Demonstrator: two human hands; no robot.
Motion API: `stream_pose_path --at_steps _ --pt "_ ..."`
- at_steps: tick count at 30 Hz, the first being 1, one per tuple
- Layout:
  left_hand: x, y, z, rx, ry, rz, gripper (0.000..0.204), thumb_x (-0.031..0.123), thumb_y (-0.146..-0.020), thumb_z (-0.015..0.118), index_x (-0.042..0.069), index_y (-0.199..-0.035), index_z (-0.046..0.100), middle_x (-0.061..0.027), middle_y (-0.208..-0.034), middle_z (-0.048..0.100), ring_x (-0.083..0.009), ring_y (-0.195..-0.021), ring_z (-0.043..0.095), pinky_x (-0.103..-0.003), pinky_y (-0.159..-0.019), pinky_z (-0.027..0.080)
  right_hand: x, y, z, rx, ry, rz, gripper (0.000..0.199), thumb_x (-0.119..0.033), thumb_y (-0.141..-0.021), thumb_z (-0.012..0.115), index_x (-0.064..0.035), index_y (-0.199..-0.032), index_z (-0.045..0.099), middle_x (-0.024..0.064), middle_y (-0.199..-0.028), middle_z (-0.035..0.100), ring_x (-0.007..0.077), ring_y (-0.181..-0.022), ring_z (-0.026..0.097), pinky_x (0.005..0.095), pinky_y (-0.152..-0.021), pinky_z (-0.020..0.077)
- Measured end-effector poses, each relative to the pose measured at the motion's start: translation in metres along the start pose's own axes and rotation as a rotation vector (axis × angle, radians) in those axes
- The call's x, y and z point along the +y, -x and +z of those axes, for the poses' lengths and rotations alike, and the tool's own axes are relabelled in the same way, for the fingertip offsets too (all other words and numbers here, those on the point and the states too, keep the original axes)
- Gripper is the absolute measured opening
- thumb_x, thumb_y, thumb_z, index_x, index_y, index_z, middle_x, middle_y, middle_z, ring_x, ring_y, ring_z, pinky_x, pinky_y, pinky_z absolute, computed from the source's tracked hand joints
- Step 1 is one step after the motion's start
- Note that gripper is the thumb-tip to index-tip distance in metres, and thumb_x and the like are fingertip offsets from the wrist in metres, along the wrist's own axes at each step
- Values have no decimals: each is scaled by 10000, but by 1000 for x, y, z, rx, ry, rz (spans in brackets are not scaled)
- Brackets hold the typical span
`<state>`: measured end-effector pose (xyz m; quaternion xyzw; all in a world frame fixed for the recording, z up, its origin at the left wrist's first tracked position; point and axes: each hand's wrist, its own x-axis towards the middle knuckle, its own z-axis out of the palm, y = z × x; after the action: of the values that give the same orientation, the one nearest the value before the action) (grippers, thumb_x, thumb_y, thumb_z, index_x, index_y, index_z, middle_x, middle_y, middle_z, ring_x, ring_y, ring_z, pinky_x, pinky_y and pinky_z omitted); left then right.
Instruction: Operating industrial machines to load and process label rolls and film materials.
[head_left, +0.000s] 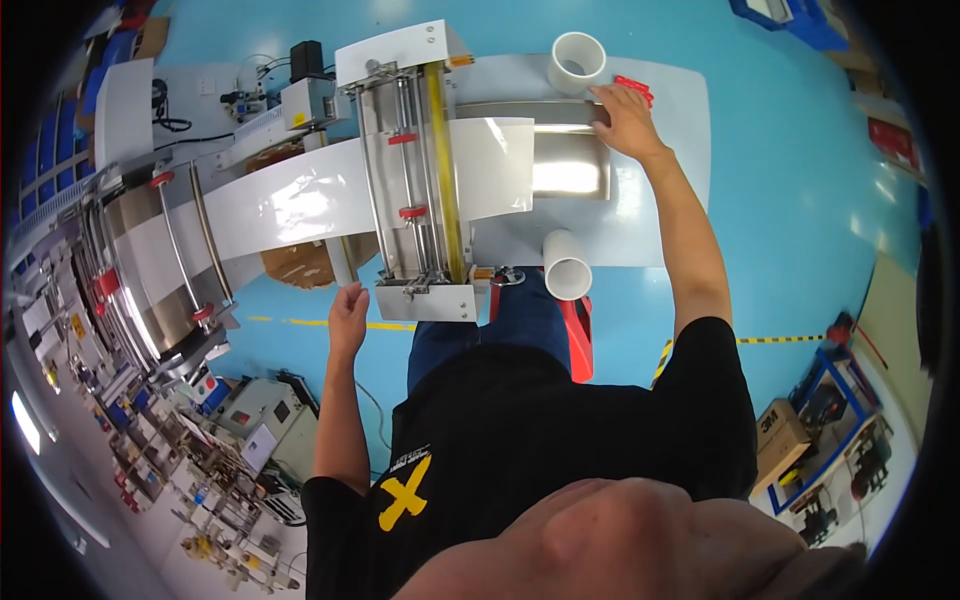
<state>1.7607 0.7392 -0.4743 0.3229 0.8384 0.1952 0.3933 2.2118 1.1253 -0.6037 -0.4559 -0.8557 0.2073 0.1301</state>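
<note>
My right hand [628,122] is open over the far right corner of a shiny metal plate [572,165], thumb apart from the other fingers. Partly behind it, a small red object [634,90] lies on the grey tabletop [640,220]. My left hand [348,312] is closed, near the close end of a pale roller [341,262]; whatever it may hold is hidden. A glossy white sheet [295,203] runs from the left through the roller frame [408,180], and its free end [497,165] reaches over the metal plate.
White tubes stand on the table, one far [577,62] and one close [567,272]. A metal drum [150,265] with rods is at the left. Red knobs [412,212] sit on the frame's rods. A blue-framed shelf [850,385] and a cardboard box [778,440] are at the right.
</note>
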Motion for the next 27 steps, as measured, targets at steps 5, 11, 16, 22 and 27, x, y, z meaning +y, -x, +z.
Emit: stream_pose_path --at_steps 5,11,16,22,27 --pt "-5 8 3 13 79 -24 272 163 -951 615 -16 -1155 603 -44 -988 662 -101 -884 601 -243 -813 477 -23 -20 -6 -299 -20 47 649 -254 -742 779 -125 -1328 532 142 -1150 602 351 -1141 525 463 -1017 371" --pt "-13 22 -10 56 90 -70 280 160 -949 620 -20 -1163 600 -47 -1000 665 -100 -899 606 -239 -826 479 -20 -17 2 -307 -23 9 627 -252 -719 805 -97 -1274 554 134 -1023 597 325 -1012 566 425 -881 434" --pt "-29 30 -12 76 144 -128 320 163 -947 624 -36 -1193 582 -79 -1045 669 -120 -939 618 -251 -861 487 -22 -20 -1 -319 -19 32 628 -247 -715 809 -93 -1268 555 140 -1020 597 327 -1006 566 421 -875 440" --pt "-35 33 -13 74 90 -106 314 164 -945 620 -55 -1169 590 -113 -1018 677 -140 -902 634 -271 -822 508 -9 -22 2 -333 -39 63 629 -231 -718 812 -79 -1272 556 146 -1043 600 326 -1016 562 404 -890 450" --pt "-28 26 -10 54 99 -102 320 165 -947 614 -58 -1174 585 -122 -1026 678 -145 -909 637 -278 -827 508 -11 -23 5 -327 -40 52 612 -248 -738 791 -121 -1289 558 118 -1045 597 316 -1042 558 427 -905 433"
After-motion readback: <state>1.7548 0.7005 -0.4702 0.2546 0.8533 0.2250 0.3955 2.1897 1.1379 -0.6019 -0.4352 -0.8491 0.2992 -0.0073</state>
